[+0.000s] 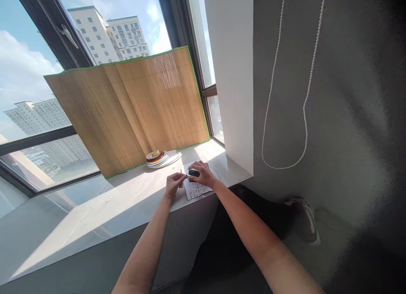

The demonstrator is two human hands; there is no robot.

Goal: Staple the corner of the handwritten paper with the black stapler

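My right hand [205, 175] is closed around a small black rounded object [193, 173], whose exact kind I cannot make out. Close beside it, my left hand [175, 185] has its fingers pinched together near the object's lower end. Something tiny and dark shows at those fingertips, too small to name. Beneath both hands, a white sheet [193, 192] covered with small dark marks lies on the windowsill [127, 197]. The right hand hides part of the sheet.
A stack of plates [157, 159] sits behind my left hand. A bamboo mat [133, 112] with green edging leans against the window. A white bead chain [305, 116] hangs at the right, above a shoe [306, 220] and a dark-clothed leg.
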